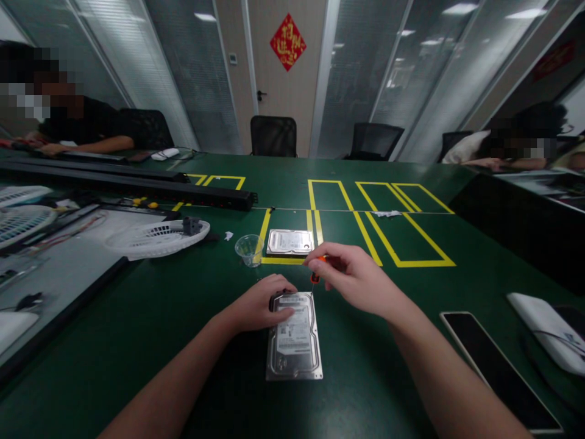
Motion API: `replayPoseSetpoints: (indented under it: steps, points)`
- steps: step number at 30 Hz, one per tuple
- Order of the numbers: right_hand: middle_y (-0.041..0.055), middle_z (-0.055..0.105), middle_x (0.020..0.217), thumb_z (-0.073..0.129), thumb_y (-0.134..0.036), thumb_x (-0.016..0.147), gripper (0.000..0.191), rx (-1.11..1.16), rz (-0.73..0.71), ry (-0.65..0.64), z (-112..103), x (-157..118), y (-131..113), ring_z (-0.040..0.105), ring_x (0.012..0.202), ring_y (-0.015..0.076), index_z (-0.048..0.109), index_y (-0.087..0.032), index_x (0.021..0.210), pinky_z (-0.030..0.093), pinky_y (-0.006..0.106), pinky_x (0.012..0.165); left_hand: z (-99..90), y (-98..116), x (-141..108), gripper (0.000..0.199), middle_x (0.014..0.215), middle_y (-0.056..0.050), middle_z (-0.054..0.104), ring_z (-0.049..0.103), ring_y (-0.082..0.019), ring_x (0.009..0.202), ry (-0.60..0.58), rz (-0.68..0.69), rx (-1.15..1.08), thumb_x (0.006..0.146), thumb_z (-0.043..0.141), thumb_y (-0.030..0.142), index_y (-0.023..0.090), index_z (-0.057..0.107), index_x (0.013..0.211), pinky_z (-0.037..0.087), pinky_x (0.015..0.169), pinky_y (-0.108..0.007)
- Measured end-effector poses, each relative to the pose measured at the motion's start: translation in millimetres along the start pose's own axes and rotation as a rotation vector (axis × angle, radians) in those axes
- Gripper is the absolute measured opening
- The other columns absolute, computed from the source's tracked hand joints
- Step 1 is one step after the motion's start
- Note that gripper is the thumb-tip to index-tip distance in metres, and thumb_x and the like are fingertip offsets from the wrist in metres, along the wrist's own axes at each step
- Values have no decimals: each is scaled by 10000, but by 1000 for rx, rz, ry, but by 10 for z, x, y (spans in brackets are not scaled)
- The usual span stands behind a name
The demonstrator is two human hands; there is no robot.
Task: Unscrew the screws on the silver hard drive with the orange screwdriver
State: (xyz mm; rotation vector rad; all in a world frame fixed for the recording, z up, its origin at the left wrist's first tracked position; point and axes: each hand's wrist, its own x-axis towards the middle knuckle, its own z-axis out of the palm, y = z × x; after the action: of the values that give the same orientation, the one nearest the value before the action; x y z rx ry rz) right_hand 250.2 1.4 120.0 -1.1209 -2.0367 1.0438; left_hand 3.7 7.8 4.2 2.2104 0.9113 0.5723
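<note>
A silver hard drive (295, 341) with a printed label lies flat on the green table in front of me. My left hand (267, 305) grips its far left edge, the thumb resting on the label. In my right hand (350, 271) is a small screwdriver (315, 278) with an orange and black handle, held upright. Its thin shaft comes down to the drive's far right corner; whether the tip sits in a screw is too small to tell. Behind them, a second hard drive (289, 242) lies inside a yellow-taped rectangle, with a clear plastic cup (249, 250) to its left.
A phone (498, 369) and a white device (548, 329) with a cable lie at right. On the left are a large grey panel (77, 268), white oval frames (158, 238) and long black bars (192, 190). Two people sit at the far sides.
</note>
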Motion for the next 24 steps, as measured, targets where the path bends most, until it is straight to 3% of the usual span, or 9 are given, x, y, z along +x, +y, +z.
replayPoseSetpoints:
  steps: [5,15,24]
  points:
    - [23,672,832,452,-367,1064,287,46,35,-6,-4,-2,-1,651,694,149,674,-204,1145,491,290,659,-2,6,3,333,1159,-74,659,610,-250,1076,-3,6,-6,892,701,317,230,659,1210,505,950,-386]
    - [32,704,849,640,-366,972,182,22,7,21,18,-8,13,608,667,146,642,-196,1038,427,290,583,7,-5,-1,336,1163,-72,650,607,-247,1073,1,3,1,890,702,299,236,652,1216,505,941,-385]
    - [28,685,900,575,-315,1008,149,-35,-46,14,7,-26,-9,589,715,150,676,-214,1052,426,291,612,3,-8,4,325,1155,-69,647,606,-244,1067,-4,14,4,892,704,300,233,651,1206,502,936,-379]
